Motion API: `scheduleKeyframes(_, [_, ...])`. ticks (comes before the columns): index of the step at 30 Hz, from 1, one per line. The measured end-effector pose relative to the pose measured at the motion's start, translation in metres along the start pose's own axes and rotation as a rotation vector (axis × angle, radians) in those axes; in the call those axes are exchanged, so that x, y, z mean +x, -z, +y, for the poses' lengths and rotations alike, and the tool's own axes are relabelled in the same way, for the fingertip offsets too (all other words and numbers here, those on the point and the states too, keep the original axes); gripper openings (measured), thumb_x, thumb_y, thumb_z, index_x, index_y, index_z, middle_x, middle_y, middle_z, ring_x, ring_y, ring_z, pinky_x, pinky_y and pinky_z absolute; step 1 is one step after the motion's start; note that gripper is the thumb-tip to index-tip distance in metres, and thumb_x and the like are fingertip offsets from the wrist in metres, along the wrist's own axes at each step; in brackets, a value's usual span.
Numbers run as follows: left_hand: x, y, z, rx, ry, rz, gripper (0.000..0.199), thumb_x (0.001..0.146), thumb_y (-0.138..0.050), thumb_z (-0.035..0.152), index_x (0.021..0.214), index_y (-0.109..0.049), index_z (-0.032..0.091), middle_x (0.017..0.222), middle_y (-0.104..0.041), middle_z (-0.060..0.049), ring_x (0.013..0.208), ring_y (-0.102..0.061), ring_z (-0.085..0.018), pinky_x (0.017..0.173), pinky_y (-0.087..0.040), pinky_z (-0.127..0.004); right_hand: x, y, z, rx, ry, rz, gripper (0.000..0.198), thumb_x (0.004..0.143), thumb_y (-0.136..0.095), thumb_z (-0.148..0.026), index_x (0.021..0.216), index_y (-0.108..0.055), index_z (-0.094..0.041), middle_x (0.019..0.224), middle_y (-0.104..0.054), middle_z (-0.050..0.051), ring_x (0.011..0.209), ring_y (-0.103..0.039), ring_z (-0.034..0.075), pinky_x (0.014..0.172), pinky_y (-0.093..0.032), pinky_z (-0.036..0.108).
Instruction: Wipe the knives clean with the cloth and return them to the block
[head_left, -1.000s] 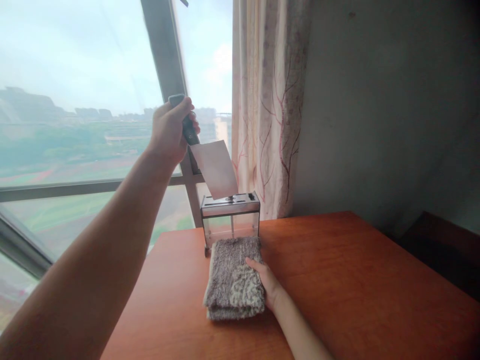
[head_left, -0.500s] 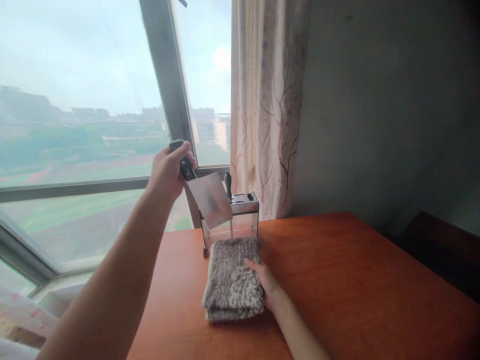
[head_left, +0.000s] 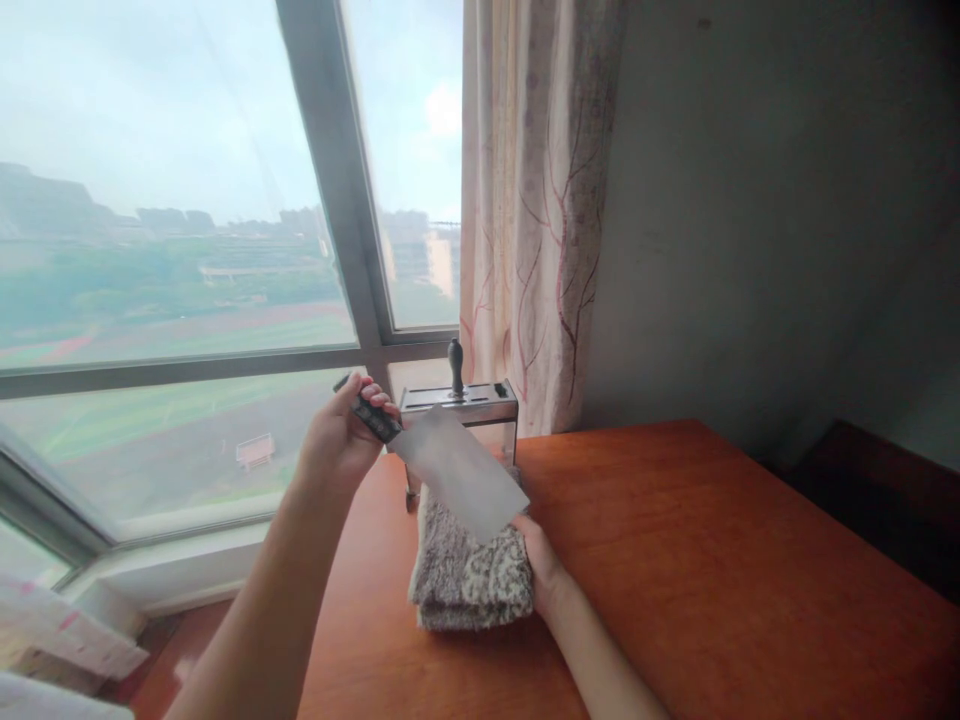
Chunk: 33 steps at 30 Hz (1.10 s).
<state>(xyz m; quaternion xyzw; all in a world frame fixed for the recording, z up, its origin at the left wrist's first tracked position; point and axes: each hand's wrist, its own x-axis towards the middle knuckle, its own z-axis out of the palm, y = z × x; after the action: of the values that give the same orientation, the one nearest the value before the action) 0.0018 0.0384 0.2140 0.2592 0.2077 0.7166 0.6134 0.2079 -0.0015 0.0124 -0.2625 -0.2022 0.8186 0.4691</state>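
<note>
My left hand (head_left: pixel 337 440) is wrapped round the black handle of a cleaver (head_left: pixel 461 475). Its broad metal blade slants down to the right, over the upper part of a folded grey-and-white towel (head_left: pixel 469 585); whether blade and cloth touch I cannot tell. My right hand (head_left: pixel 544 565) grips the towel's right side, its thumb partly behind the blade's corner and its other fingers hidden. Just behind the towel stands a knife block (head_left: pixel 491 400) with a slotted metal top. One black-handled tool (head_left: pixel 456 370) sticks up from it.
The brown wooden table (head_left: pixel 637 560) stretches to the right. Beyond its left edge lie a window ledge and a large window (head_left: pixel 187 260). A patterned curtain (head_left: pixel 540 220) hangs behind the knife block, beside a grey wall (head_left: pixel 735 220).
My left hand has brought the cleaver down and to the right, from in front of the knife block to over the towel. My right hand has stayed on the towel.
</note>
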Motion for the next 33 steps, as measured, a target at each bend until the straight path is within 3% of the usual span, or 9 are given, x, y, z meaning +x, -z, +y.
scheduleKeyframes(8, [-0.033,0.07,-0.057,-0.283,0.163,0.279,0.028,0.093,-0.04,0.018,0.067,-0.048,0.015,0.06,-0.049,0.002,0.052,-0.052,-0.009,0.055,-0.049,-0.024,-0.015,-0.008,-0.02,0.004,0.079,-0.079,0.05,0.076,-0.046,-0.053,0.101,-0.069,-0.016,0.107,-0.071,0.01,0.108,-0.061,0.029,0.091,-0.048,0.043])
scheduleKeyframes(13, [-0.045,0.091,-0.079,-0.345,0.12,0.345,0.026,0.091,-0.042,0.014,0.066,-0.046,0.015,0.059,-0.048,0.003,0.052,-0.052,-0.009,0.057,-0.048,-0.025,-0.018,-0.005,-0.021,0.066,0.107,-0.151,0.051,0.077,-0.044,-0.052,0.101,-0.07,-0.015,0.108,-0.071,0.011,0.109,-0.061,0.03,0.092,-0.047,0.044])
scheduleKeyframes(19, [-0.052,0.119,-0.088,-0.398,0.067,0.367,0.028,0.094,-0.04,0.015,0.067,-0.047,0.015,0.059,-0.047,0.003,0.052,-0.051,-0.008,0.058,-0.048,-0.024,-0.016,-0.003,-0.016,0.027,0.07,-0.011,0.046,0.08,-0.044,-0.044,0.095,-0.072,-0.011,0.096,-0.074,0.012,0.098,-0.066,0.028,0.09,-0.049,0.039])
scheduleKeyframes(27, [-0.066,0.12,-0.08,-0.379,0.021,0.313,0.029,0.095,-0.038,0.015,0.069,-0.051,0.016,0.062,-0.049,0.003,0.056,-0.052,-0.009,0.06,-0.051,-0.025,-0.015,-0.003,-0.011,0.027,0.041,0.041,0.037,0.08,-0.045,-0.04,0.081,-0.073,-0.015,0.086,-0.075,0.01,0.093,-0.068,0.028,0.088,-0.05,0.039])
scheduleKeyframes(30, [-0.067,0.116,-0.075,-0.381,0.01,0.305,0.032,0.095,-0.036,0.013,0.068,-0.053,0.015,0.061,-0.05,0.003,0.055,-0.052,-0.009,0.061,-0.052,-0.026,-0.016,-0.004,-0.012,0.008,0.038,0.044,0.04,0.079,-0.047,-0.044,0.091,-0.072,-0.014,0.089,-0.075,0.012,0.096,-0.067,0.03,0.088,-0.05,0.044])
scheduleKeyframes(33, [-0.066,0.116,-0.07,-0.343,-0.021,0.378,0.037,0.097,-0.034,0.018,0.067,-0.056,0.015,0.063,-0.058,0.0,0.06,-0.059,-0.011,0.066,-0.055,-0.031,-0.019,-0.009,-0.016,-0.021,0.054,0.027,0.049,0.08,-0.05,-0.05,0.108,-0.067,-0.013,0.095,-0.074,0.012,0.097,-0.067,0.03,0.088,-0.049,0.046])
